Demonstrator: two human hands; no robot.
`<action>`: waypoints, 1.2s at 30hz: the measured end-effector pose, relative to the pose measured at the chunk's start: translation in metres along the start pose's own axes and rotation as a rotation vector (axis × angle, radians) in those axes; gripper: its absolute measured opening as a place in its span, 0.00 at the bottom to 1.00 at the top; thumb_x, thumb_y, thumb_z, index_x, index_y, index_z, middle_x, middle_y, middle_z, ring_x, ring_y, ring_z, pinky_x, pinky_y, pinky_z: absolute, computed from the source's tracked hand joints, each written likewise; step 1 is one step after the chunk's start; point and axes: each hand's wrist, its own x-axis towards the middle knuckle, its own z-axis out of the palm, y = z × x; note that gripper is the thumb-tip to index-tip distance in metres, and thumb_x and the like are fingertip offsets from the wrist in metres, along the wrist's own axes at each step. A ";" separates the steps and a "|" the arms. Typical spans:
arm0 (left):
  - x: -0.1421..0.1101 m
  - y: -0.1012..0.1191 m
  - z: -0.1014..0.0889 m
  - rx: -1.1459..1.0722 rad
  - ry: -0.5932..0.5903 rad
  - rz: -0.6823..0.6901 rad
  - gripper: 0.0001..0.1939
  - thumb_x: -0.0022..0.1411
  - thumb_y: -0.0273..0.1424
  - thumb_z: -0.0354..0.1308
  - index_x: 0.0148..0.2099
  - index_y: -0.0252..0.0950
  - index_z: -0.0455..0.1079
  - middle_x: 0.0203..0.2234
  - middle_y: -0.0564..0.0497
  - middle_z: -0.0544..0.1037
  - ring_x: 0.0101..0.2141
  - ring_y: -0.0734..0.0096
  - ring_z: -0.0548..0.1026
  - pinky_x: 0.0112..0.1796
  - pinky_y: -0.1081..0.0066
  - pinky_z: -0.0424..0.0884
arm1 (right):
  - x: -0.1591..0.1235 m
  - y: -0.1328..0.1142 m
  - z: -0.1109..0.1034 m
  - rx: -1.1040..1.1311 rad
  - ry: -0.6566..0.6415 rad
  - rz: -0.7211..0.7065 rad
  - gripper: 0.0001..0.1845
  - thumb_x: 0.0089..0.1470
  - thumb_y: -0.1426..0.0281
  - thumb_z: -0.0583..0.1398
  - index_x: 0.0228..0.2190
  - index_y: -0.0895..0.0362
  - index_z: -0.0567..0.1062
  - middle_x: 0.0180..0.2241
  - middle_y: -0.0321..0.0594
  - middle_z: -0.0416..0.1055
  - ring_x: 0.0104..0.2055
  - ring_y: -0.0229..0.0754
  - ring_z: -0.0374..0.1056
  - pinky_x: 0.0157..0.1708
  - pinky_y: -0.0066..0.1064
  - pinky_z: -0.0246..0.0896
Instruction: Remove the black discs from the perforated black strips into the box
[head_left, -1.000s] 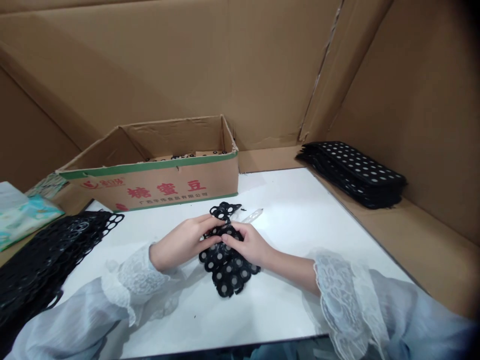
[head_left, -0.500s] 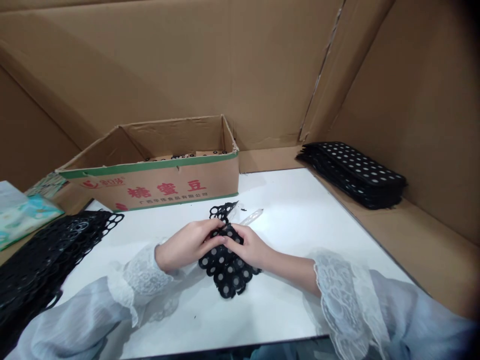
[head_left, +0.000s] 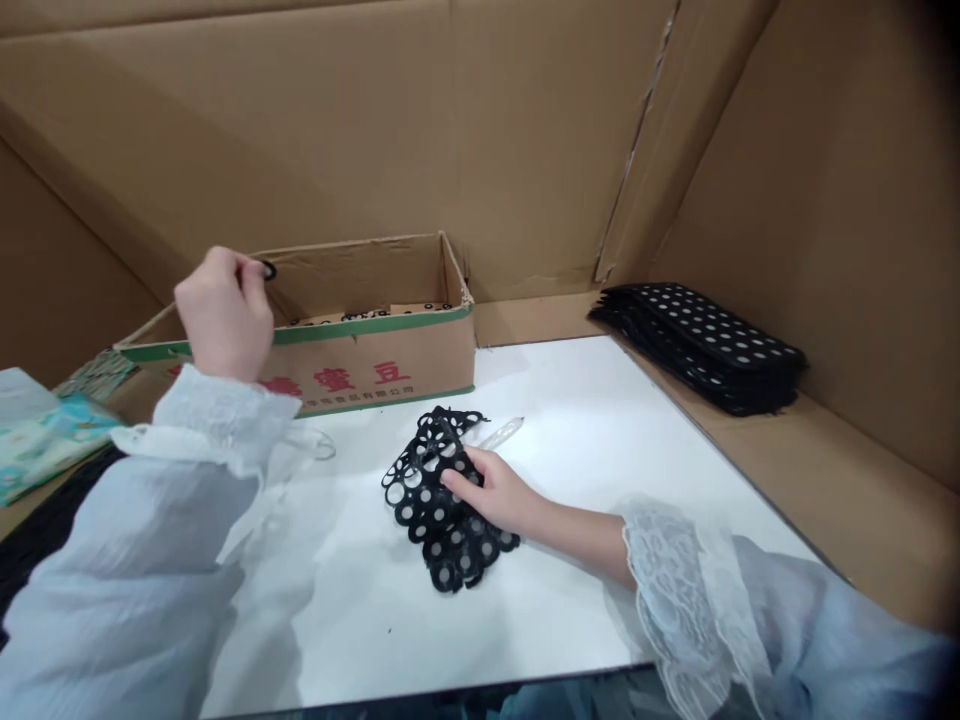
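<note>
My left hand [head_left: 227,312] is raised at the near left side of the cardboard box [head_left: 442,370], its fingers pinched on a small black ring [head_left: 269,270]. Over the white table, my right hand [head_left: 499,490] grips a black sheet [head_left: 420,505] full of round holes, thumb on top and fingers beneath. The sheet is folded, and part of it lies on the tabletop. Beyond that hand rests a clear, pointed pen-like tool [head_left: 502,433]. Inside the box, black rings and scraps [head_left: 367,315] show above the front wall.
A stack of black pieces with pale dots [head_left: 697,345] lies at the right on cardboard. At the left are a blue-green patterned packet [head_left: 60,440] and dark material [head_left: 45,530], partly behind my sleeve. Tall cardboard walls [head_left: 337,130] enclose the table [head_left: 360,630].
My left hand has let go of the black sheet and moved up and left to the box with a small black ring. My right hand still holds the sheet, whose left part has opened out.
</note>
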 end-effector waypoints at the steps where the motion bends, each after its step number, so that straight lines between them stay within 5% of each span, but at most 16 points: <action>1: 0.012 -0.010 0.008 0.015 -0.055 0.033 0.17 0.60 0.32 0.45 0.38 0.23 0.69 0.32 0.45 0.74 0.33 0.69 0.69 0.35 0.67 0.62 | 0.000 0.000 -0.001 0.000 -0.001 0.013 0.13 0.52 0.61 0.52 0.31 0.59 0.66 0.31 0.39 0.67 0.35 0.39 0.63 0.36 0.32 0.59; 4: 0.024 -0.021 0.024 -0.002 -0.193 0.129 0.12 0.53 0.33 0.54 0.32 0.28 0.72 0.27 0.48 0.75 0.29 0.70 0.68 0.33 0.69 0.65 | 0.002 0.000 -0.003 0.027 -0.076 -0.013 0.13 0.51 0.62 0.55 0.34 0.59 0.66 0.35 0.40 0.68 0.38 0.40 0.64 0.40 0.33 0.60; 8: -0.011 0.008 0.004 -0.027 -0.031 0.165 0.16 0.60 0.32 0.46 0.45 0.29 0.68 0.40 0.44 0.72 0.42 0.65 0.65 0.45 0.62 0.61 | 0.004 0.000 -0.005 0.055 -0.152 -0.069 0.14 0.49 0.68 0.56 0.39 0.59 0.64 0.40 0.42 0.67 0.44 0.41 0.63 0.45 0.34 0.58; 10: -0.044 0.035 -0.016 -0.163 -0.005 0.377 0.12 0.61 0.31 0.47 0.42 0.32 0.68 0.34 0.47 0.73 0.37 0.67 0.66 0.41 0.66 0.63 | 0.006 0.001 -0.005 0.032 -0.086 -0.032 0.13 0.48 0.68 0.56 0.38 0.59 0.65 0.39 0.42 0.67 0.43 0.41 0.63 0.45 0.35 0.58; 13: -0.097 0.071 -0.035 -0.381 -0.333 0.972 0.13 0.61 0.34 0.49 0.45 0.35 0.65 0.26 0.51 0.71 0.29 0.69 0.67 0.32 0.70 0.65 | 0.009 0.002 -0.003 0.025 -0.020 0.009 0.11 0.46 0.69 0.58 0.34 0.60 0.66 0.35 0.41 0.68 0.38 0.40 0.64 0.40 0.34 0.58; 14: -0.111 0.080 -0.037 -0.400 -0.458 1.034 0.15 0.61 0.36 0.47 0.47 0.33 0.64 0.27 0.49 0.72 0.30 0.68 0.68 0.32 0.69 0.65 | 0.010 0.002 -0.003 0.027 -0.012 0.018 0.09 0.45 0.69 0.58 0.31 0.60 0.67 0.32 0.39 0.68 0.35 0.39 0.63 0.37 0.32 0.58; 17: -0.136 0.091 -0.032 -0.486 -0.667 0.933 0.20 0.62 0.40 0.45 0.49 0.30 0.61 0.31 0.46 0.72 0.32 0.67 0.69 0.33 0.69 0.67 | 0.011 0.000 -0.002 0.033 -0.016 0.062 0.07 0.44 0.69 0.59 0.24 0.60 0.66 0.23 0.34 0.63 0.26 0.34 0.58 0.27 0.27 0.54; 21: -0.138 0.085 -0.028 -0.570 -0.790 0.826 0.21 0.61 0.41 0.45 0.50 0.32 0.60 0.33 0.46 0.73 0.33 0.67 0.71 0.35 0.68 0.68 | 0.009 -0.002 -0.006 0.128 -0.142 0.066 0.10 0.46 0.66 0.58 0.24 0.60 0.66 0.21 0.32 0.60 0.24 0.32 0.56 0.24 0.26 0.51; 25: -0.138 0.077 -0.029 -0.608 -0.854 0.750 0.19 0.62 0.39 0.45 0.51 0.34 0.59 0.37 0.45 0.74 0.36 0.66 0.72 0.37 0.67 0.69 | 0.009 -0.002 -0.011 0.195 -0.254 0.037 0.12 0.48 0.62 0.57 0.25 0.60 0.66 0.22 0.32 0.60 0.25 0.32 0.56 0.25 0.26 0.52; 30: -0.146 0.079 -0.027 -0.738 -0.933 0.546 0.17 0.65 0.32 0.39 0.53 0.37 0.58 0.43 0.48 0.73 0.41 0.71 0.72 0.41 0.72 0.68 | 0.009 -0.004 -0.008 0.155 -0.139 0.094 0.16 0.50 0.59 0.55 0.23 0.60 0.66 0.19 0.31 0.58 0.22 0.31 0.54 0.23 0.25 0.49; 34: -0.141 0.081 -0.024 -0.831 -0.995 0.341 0.14 0.65 0.33 0.39 0.47 0.38 0.63 0.36 0.53 0.75 0.34 0.75 0.74 0.37 0.76 0.68 | 0.007 -0.006 -0.006 0.153 -0.147 0.060 0.15 0.51 0.60 0.53 0.27 0.59 0.68 0.23 0.34 0.63 0.25 0.33 0.58 0.27 0.27 0.54; 36: -0.131 0.073 -0.022 -0.803 -0.905 0.200 0.14 0.64 0.34 0.40 0.43 0.37 0.65 0.28 0.53 0.75 0.28 0.76 0.73 0.31 0.77 0.68 | 0.006 -0.006 -0.005 0.147 -0.143 0.052 0.14 0.51 0.60 0.53 0.27 0.59 0.67 0.24 0.35 0.64 0.26 0.34 0.58 0.27 0.27 0.54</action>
